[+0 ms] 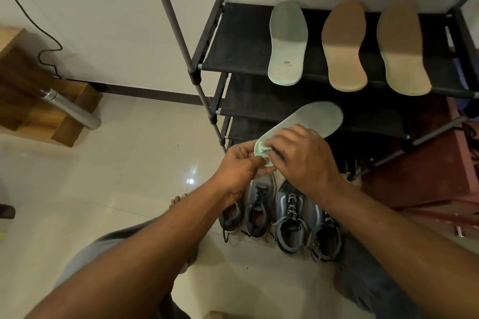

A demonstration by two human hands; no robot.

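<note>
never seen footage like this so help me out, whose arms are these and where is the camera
No machine here: these are a person's two bare arms, filmed by one wide-angle camera worn on the head, looking forward and down. The left hand pinches the near end of a pale green insole, and the right hand curls over that same end. Behind stands a black shoe rack; one shelf carries a green insole and two tan insoles. On the tiled floor below the hands sit four laced shoes, side by side.

Open floor lies beside the left hand; shoe rack ahead, shoes below obstruct.
</note>
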